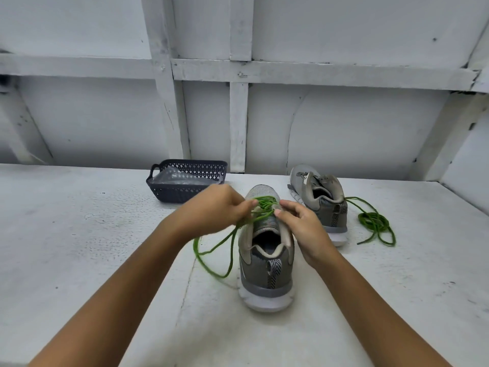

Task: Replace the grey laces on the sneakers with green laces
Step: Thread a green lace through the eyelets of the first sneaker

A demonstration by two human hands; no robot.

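White, scuffed tabletop point(66, 234) runs to a white panelled wall point(105, 115), and the work sits at the middle of it. Far left of centre stands a dark basket point(174, 193) with a crumpled clear plastic bag point(180, 178) inside; what lies under the plastic is hard to make out, and no grey lace shows anywhere. Next comes the left hand point(214, 207), fingers curled in a narrow pinch on the green lace point(262, 205), probably drawing it taut across the eyelets, while its slack trails down in a long loop on the table at the near left. The near sneaker point(267, 268) stands heel towards the person, likely so the eyelet rows face away and both hands can reach them alike. Only its upper crossings are visible; the fingers cover the eyelets in use, and motion blur softens the lace ends. The right hand point(304, 223) pinches the sneaker's right eyelet edge between thumb and forefinger, seemingly to steady it; whether lace is also in that pinch is hidden. Further right, the far sneaker point(317, 197) waits unlaced, a second green lace point(375, 223) running from it to a loose heap on the table, ready for its turn.
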